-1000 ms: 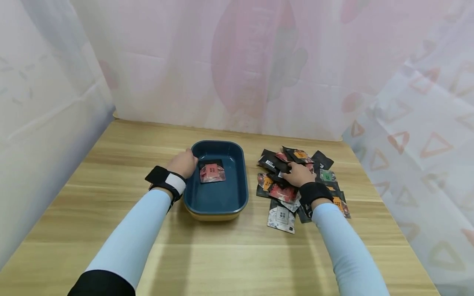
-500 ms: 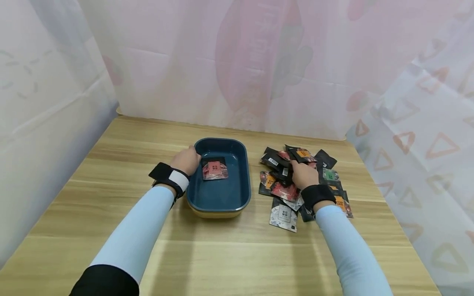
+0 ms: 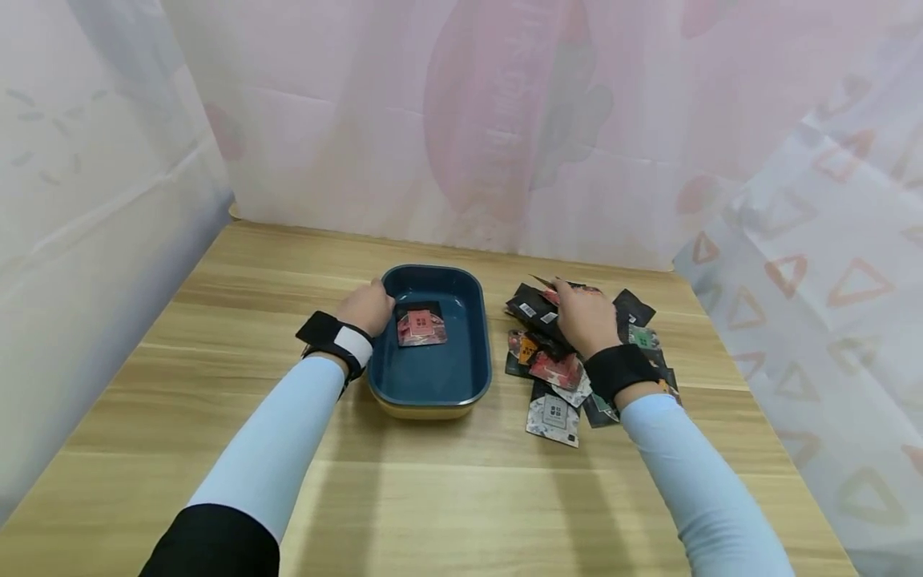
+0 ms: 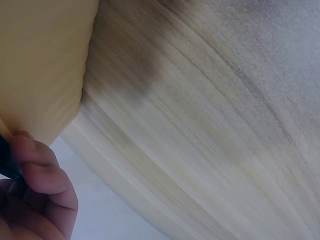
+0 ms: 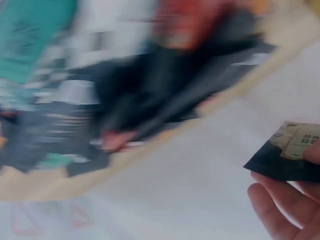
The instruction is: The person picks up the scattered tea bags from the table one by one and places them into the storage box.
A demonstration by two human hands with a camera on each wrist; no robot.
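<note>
A dark blue tray with a yellow underside sits mid-table. One red-and-black packet lies inside it. My left hand grips the tray's left rim, its fingers curled against the outer wall. To the right lies a loose pile of snack packets, blurred in the right wrist view. My right hand hovers over the pile's far part. It pinches a black packet with a tan label, lifted off the pile, and that packet's edge shows past the fingers.
The wooden table is walled by pale patterned curtains at the back and both sides. A white-faced packet marks the pile's near edge. Bare wood lies left of the tray and in front of both arms.
My right hand moved from the middle of the pile toward its far side and rose with a black packet pinched. My left hand stayed on the tray rim.
</note>
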